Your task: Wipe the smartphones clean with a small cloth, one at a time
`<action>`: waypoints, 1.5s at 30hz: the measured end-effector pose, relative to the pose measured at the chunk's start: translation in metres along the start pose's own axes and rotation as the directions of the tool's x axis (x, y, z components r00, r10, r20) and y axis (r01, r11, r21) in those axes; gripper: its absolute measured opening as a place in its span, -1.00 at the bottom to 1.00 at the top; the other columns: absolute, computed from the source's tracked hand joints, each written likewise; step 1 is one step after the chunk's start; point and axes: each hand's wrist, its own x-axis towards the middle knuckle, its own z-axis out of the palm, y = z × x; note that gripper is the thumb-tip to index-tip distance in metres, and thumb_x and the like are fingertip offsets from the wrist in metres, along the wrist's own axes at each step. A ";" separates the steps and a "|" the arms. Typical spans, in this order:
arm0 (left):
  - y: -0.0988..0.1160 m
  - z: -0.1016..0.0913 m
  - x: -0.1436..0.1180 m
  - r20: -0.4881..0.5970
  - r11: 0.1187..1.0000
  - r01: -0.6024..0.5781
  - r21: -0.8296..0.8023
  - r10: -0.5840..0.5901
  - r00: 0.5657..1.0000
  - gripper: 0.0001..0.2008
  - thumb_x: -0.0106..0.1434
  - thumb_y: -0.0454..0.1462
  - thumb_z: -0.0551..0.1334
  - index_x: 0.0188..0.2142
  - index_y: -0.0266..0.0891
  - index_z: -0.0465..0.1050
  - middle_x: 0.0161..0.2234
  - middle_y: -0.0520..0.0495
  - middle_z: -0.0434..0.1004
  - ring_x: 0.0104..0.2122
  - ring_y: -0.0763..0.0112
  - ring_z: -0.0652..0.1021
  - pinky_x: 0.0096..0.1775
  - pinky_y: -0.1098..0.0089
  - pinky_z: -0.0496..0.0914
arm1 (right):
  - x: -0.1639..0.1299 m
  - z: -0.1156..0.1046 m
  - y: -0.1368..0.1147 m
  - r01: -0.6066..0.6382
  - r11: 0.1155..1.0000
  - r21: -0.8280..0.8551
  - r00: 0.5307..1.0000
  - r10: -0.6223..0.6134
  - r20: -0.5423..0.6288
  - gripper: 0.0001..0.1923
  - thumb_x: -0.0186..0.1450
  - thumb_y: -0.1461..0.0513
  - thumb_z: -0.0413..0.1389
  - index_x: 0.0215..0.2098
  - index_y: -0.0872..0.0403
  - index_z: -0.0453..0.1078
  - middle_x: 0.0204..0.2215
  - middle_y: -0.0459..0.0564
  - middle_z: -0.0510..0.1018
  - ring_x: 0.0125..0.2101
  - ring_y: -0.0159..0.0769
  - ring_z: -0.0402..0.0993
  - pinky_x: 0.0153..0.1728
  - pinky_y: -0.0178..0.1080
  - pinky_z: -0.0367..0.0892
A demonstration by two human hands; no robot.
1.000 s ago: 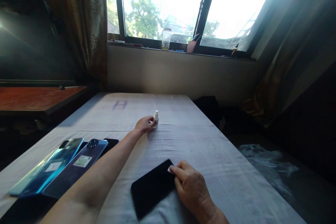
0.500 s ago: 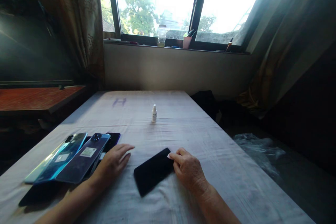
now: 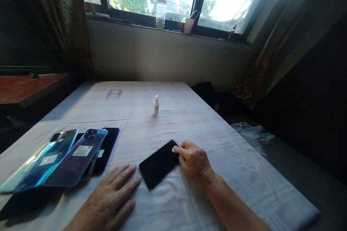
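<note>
While my left hand (image 3: 108,198) lies flat and open on the surface (image 3: 189,122), nothing sits in its grip. My right hand (image 3: 193,160) pinches a small white pad (image 3: 174,148) against the black phone (image 3: 159,163).

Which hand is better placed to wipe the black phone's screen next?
Probably the right hand: its fingers already pinch a small white pad against the black phone at its far corner. The left hand lies flat on the cloth beside the phone's near end, holding nothing, so it could steady it.
</note>
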 end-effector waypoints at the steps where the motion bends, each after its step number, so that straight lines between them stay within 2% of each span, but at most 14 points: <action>1: 0.001 -0.001 0.001 0.011 1.000 -0.012 -0.001 0.012 1.000 -0.43 0.36 -0.06 0.18 0.34 0.17 0.20 0.23 0.02 0.44 0.12 0.09 0.53 0.06 0.21 0.47 | 0.000 0.001 0.001 -0.011 1.000 -0.004 1.000 0.011 -0.013 -0.63 0.23 0.42 0.08 -0.14 -0.06 0.59 -0.31 -0.04 0.56 -0.32 -0.29 0.50 -0.31 -0.34 0.31; 4: 0.003 -0.004 0.002 -0.001 0.999 -0.042 0.030 0.042 0.999 -0.43 0.37 -0.06 0.14 0.36 0.15 0.17 0.23 0.02 0.44 0.10 0.10 0.54 0.05 0.22 0.47 | -0.001 0.002 0.002 -0.013 1.000 -0.006 0.999 0.013 -0.050 -0.63 0.23 0.42 0.08 -0.13 -0.05 0.59 -0.33 -0.04 0.55 -0.34 -0.31 0.49 -0.34 -0.34 0.30; 8: 0.007 -0.006 0.006 -0.032 0.993 -0.082 0.082 0.084 0.996 -0.41 0.39 -0.05 0.14 0.37 0.04 0.16 0.25 -0.01 0.41 0.13 0.15 0.52 0.11 0.26 0.40 | -0.004 0.004 -0.003 0.101 0.993 0.055 0.992 -0.096 -0.085 -0.66 0.23 0.41 0.07 -0.17 -0.03 0.58 -0.35 -0.05 0.53 -0.37 -0.32 0.48 -0.35 -0.34 0.30; 12: 0.007 -0.007 0.010 0.004 0.990 -0.137 0.030 0.137 0.991 -0.38 0.40 -0.04 0.17 0.39 -0.03 0.12 0.24 0.09 0.43 0.16 0.27 0.49 0.21 0.38 0.27 | -0.004 0.005 0.001 0.103 0.992 0.076 0.988 -0.093 -0.124 -0.65 0.22 0.43 0.06 -0.18 -0.03 0.57 -0.37 -0.05 0.52 -0.39 -0.31 0.48 -0.37 -0.33 0.29; 16: 0.002 0.002 0.007 -0.017 0.984 -0.173 0.046 0.174 0.985 -0.38 0.39 -0.01 0.15 0.37 -0.08 0.17 0.26 0.09 0.40 0.20 0.27 0.45 0.28 0.38 0.15 | -0.004 0.004 0.006 0.063 0.996 0.062 0.987 -0.053 -0.155 -0.64 0.22 0.44 0.04 -0.18 0.00 0.57 -0.39 -0.04 0.51 -0.41 -0.30 0.47 -0.40 -0.32 0.29; 19: -0.002 0.011 0.002 -0.036 0.977 -0.190 0.092 0.194 0.980 -0.37 0.37 0.02 0.13 0.35 -0.11 0.21 0.27 0.10 0.38 0.23 0.27 0.42 0.32 0.36 0.03 | -0.005 0.005 -0.001 0.121 0.986 0.111 0.983 -0.103 -0.151 -0.65 0.23 0.43 0.02 -0.18 0.01 0.56 -0.39 -0.04 0.50 -0.41 -0.31 0.47 -0.38 -0.33 0.30; 23: -0.005 0.019 -0.005 -0.036 0.976 -0.194 0.096 0.198 0.980 -0.35 0.36 0.05 0.12 0.36 -0.12 0.21 0.26 0.07 0.39 0.24 0.25 0.40 0.32 0.34 0.06 | -0.006 0.006 -0.004 0.167 0.972 0.166 0.980 -0.145 -0.139 -0.62 0.22 0.44 0.01 -0.16 0.00 0.56 -0.38 -0.05 0.50 -0.40 -0.31 0.47 -0.37 -0.33 0.31; 27: -0.007 0.023 -0.010 -0.005 0.981 -0.185 0.061 0.186 0.983 -0.33 0.36 0.07 0.12 0.37 -0.08 0.17 0.27 0.09 0.38 0.23 0.26 0.41 0.31 0.34 0.08 | -0.005 0.008 0.019 0.035 0.994 0.108 0.978 -0.012 -0.207 -0.63 0.26 0.41 0.01 -0.12 0.01 0.57 -0.37 -0.03 0.53 -0.39 -0.30 0.48 -0.38 -0.33 0.31; 30: -0.006 0.022 -0.009 0.023 0.988 -0.155 0.020 0.155 0.988 -0.32 0.35 0.07 0.12 0.39 -0.05 0.13 0.26 0.09 0.40 0.22 0.25 0.43 0.30 0.32 0.12 | -0.005 0.010 0.032 -0.004 0.992 0.127 0.985 0.026 -0.171 -0.66 0.27 0.39 0.02 -0.16 0.00 0.58 -0.40 -0.05 0.53 -0.42 -0.32 0.49 -0.40 -0.34 0.31; 35: -0.003 0.012 -0.006 0.032 0.991 -0.133 0.035 0.132 0.991 -0.29 0.35 0.08 0.16 0.39 -0.10 0.13 0.27 0.06 0.38 0.22 0.22 0.43 0.31 0.31 0.10 | -0.012 0.010 0.025 0.020 0.975 0.221 0.992 0.008 -0.127 -0.65 0.26 0.39 0.00 -0.17 0.03 0.58 -0.41 -0.06 0.53 -0.44 -0.35 0.50 -0.40 -0.34 0.34; 38: -0.004 0.003 -0.007 0.049 0.995 -0.071 0.074 0.068 0.997 -0.28 0.36 0.08 0.15 0.41 -0.10 0.08 0.27 0.05 0.37 0.18 0.19 0.48 0.27 0.27 0.19 | -0.021 0.003 0.019 0.054 0.957 0.284 0.996 -0.031 -0.082 -0.65 0.25 0.40 0.00 -0.17 0.04 0.58 -0.42 -0.05 0.52 -0.43 -0.35 0.50 -0.39 -0.35 0.36; 41: -0.004 -0.005 -0.006 0.027 0.994 -0.008 0.106 0.005 1.000 -0.27 0.39 0.07 0.13 0.44 -0.09 -0.01 0.23 0.02 0.43 0.10 0.15 0.55 0.11 0.22 0.39 | -0.028 -0.010 0.022 0.116 0.935 0.334 0.993 -0.111 -0.032 -0.65 0.29 0.40 -0.01 -0.15 0.04 0.57 -0.40 -0.04 0.51 -0.42 -0.35 0.49 -0.38 -0.35 0.38; 45: 0.005 -0.011 -0.001 -0.005 0.991 0.052 0.127 -0.052 0.999 -0.21 0.38 0.09 0.13 0.45 -0.11 -0.11 0.17 -0.02 0.50 0.03 0.12 0.60 -0.02 0.21 0.49 | -0.025 -0.022 0.033 0.253 0.911 0.326 0.967 -0.232 -0.103 -0.62 0.32 0.42 -0.02 -0.05 0.05 0.53 -0.36 -0.01 0.51 -0.39 -0.35 0.48 -0.36 -0.34 0.40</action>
